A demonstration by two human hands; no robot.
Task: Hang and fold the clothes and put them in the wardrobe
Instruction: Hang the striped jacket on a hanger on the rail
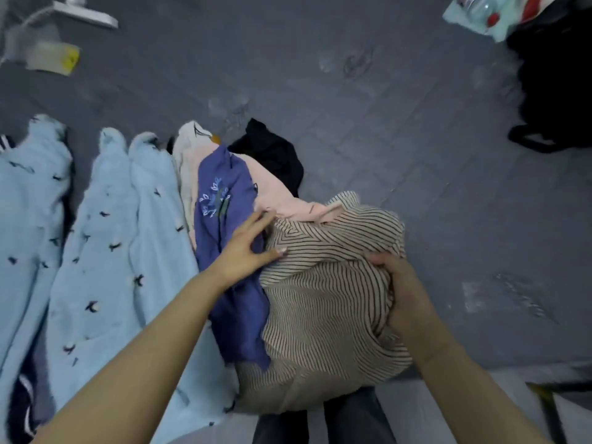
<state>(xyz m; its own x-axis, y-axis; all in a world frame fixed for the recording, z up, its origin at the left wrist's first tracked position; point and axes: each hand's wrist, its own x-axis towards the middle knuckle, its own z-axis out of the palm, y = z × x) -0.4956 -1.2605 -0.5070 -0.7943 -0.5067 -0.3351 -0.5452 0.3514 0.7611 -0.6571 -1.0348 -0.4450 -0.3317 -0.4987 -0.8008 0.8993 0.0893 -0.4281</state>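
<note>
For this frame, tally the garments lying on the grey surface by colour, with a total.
Light blue with dark bird print: 2, one at the far left and one beside it
Purple with embroidery: 1
Pink: 1
Black: 1
White or cream: 1
Beige striped: 1
Total: 7, as far as the pile shows.

both forearms are bare to the frame edge with no sleeve, watch or ring in sight, the left hand (245,251) shows a pale, longish thumbnail, the right hand (398,290) looks unadorned, and the legs wear dark grey trousers (349,421).
</note>
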